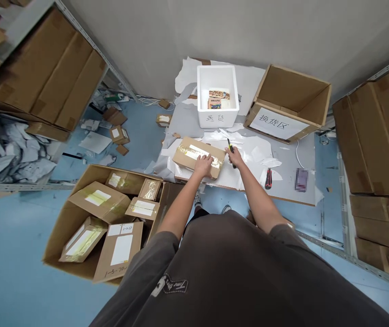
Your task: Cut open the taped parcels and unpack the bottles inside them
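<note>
This is a stockroom or parcel-handling room. Metal shelving [346,213] on both sides carries flattened cardboard cartons [49,72]. On the blue floor [10,254] an open carton [61,236] holds taped, labelled parcels [95,200], with torn wrapping [7,150] heaped nearby. A low desk [283,181] bears a white foam box [217,95] and a labelled sorting carton [288,104].

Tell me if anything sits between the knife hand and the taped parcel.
Nothing visible does. The right hand holds the yellow knife just beside the taped parcel, which the left hand rests on; only white paper lies underneath.
</note>
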{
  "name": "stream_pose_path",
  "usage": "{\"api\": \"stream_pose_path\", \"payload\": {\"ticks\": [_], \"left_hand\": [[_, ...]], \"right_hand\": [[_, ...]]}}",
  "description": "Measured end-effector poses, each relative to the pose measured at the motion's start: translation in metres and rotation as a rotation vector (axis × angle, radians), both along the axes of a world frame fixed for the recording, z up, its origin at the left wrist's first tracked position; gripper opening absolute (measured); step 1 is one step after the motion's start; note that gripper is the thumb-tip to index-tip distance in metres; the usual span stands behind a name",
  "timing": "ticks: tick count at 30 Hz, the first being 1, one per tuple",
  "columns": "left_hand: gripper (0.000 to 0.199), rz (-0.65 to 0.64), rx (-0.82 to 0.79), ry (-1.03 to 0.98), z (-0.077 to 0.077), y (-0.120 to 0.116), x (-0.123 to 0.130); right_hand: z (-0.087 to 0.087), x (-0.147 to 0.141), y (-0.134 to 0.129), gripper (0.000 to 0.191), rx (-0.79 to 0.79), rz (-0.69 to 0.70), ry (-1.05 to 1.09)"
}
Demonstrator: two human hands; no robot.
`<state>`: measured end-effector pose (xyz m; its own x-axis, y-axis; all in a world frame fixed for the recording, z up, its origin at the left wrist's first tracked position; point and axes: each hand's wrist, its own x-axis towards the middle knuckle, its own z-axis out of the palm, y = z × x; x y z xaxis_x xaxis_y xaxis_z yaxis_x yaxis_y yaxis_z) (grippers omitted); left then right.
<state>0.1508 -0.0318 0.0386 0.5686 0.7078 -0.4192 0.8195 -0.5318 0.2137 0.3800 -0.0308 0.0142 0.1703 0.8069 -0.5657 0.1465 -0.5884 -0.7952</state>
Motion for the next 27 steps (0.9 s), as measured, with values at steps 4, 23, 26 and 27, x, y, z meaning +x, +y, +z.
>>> {"api": "stream_pose_path", "payload": {"ticks": [4,23,26,27], "left_hand": [[0.121,-0.009,0.043,-0.03,0.002,0.005,0.008],[0.128,-0.023,0.025,0.037,-0.001,0.01,0.016],[0.131,-0.024,0.011,0.049,-0.002,0.011,0.017],[0.131,-0.028,0.014,0.046,-0.002,0.011,0.017]], "right_hand": [[-0.007,-0.004,-0.066,0.041,-0.002,0.064,0.062],[0.009,0.044,-0.031,0.032,-0.104,0.469,-0.058],[0.01,0.043,-0.033,0.036,-0.144,0.448,-0.013],[0.01,0.041,-0.034,0.036,-0.149,0.45,0.001]]}}
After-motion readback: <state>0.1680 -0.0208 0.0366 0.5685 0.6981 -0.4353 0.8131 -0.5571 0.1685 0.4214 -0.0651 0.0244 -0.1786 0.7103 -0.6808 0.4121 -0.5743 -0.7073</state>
